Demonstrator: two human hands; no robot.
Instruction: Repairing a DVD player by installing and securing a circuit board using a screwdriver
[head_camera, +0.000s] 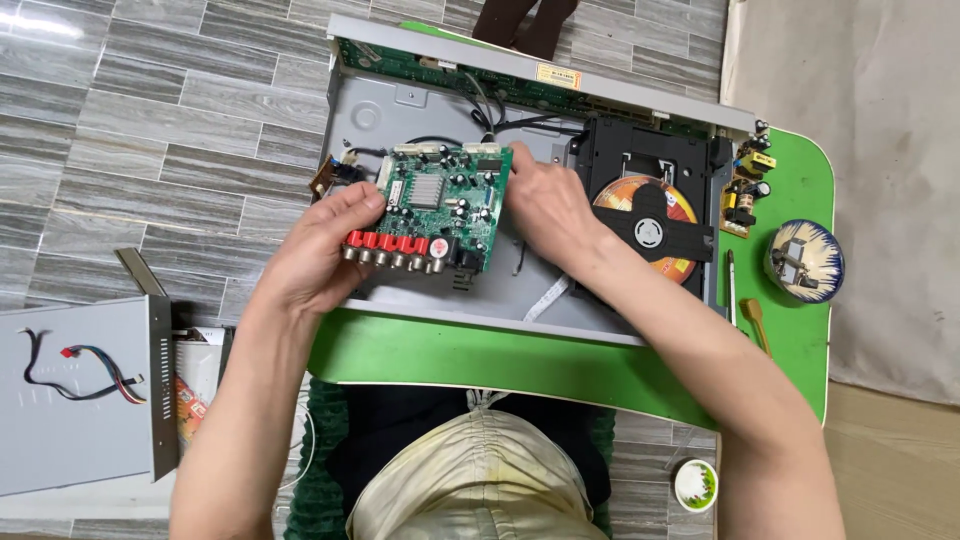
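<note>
Green circuit board (440, 205), red jacks along edge, held above open chassis.

A bowl (806, 261) rests on the green table's (800, 180) right end. A grey cover (75, 400) lies on the floor left of the table; a small cup (696, 484) sits below it.

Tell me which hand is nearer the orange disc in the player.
Right. The right hand sits just left of the orange disc; the left hand is farther left, across the green circuit board.
</note>
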